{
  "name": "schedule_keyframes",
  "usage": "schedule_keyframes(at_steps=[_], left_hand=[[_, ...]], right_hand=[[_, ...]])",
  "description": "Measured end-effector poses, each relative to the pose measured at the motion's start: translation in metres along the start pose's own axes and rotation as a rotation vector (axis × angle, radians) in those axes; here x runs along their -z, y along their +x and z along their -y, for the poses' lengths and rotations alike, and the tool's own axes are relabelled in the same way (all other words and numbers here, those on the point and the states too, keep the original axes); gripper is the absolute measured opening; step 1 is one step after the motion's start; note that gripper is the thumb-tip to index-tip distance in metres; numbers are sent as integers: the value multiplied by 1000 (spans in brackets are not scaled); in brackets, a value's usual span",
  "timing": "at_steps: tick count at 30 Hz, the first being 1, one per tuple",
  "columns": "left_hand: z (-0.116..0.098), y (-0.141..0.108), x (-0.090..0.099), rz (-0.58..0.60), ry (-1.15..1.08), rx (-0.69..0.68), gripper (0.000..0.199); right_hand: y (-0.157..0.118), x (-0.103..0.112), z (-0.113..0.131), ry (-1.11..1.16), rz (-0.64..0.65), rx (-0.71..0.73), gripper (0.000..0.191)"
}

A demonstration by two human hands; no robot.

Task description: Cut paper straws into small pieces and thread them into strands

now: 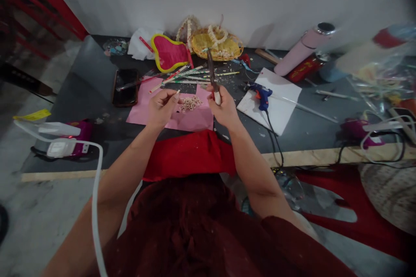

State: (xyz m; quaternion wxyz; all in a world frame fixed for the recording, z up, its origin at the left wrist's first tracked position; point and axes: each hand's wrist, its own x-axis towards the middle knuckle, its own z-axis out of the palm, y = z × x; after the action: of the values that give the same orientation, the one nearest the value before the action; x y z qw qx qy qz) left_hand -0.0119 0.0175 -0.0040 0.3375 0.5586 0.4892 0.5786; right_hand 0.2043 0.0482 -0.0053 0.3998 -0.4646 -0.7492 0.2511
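Observation:
Between its thumb and fingertips, my left hand (163,107) pinches a small pale stick piece (177,92) above pink paper (143,108). My right hand (223,106) is wrapped round a dark, slim tool (212,69) with a pale handle end; its tip points up and away, and its exact kind is hard to make out. Between the two hands a pile of small pale pieces (191,104) lies on the pink paper. Several thin printed sticks (182,75) lie just beyond. Red cloth (191,153) covers the near table edge.
A phone (125,88) lies left of the paper. Behind are a pink heart-like shape (171,54) and a yellow basket (202,44). To the right are a blue glue gun (262,95) on white board (282,114), a pink bottle (303,47) and a red can (305,68).

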Motion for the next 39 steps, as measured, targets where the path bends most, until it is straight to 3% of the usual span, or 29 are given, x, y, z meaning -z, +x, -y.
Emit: schedule_keyframes(at_steps=[5,11,39], left_hand=[[4,5,3,-75,-37,27,23],[7,9,7,-118,-42,26,26],[5,6,7,-15,122,-9,21]], right_hand=[[-5,0,9,-397,159,105,51],[-8,-1,12,-556,247,159,39],[-8,-1,13,-521,310,205,32]])
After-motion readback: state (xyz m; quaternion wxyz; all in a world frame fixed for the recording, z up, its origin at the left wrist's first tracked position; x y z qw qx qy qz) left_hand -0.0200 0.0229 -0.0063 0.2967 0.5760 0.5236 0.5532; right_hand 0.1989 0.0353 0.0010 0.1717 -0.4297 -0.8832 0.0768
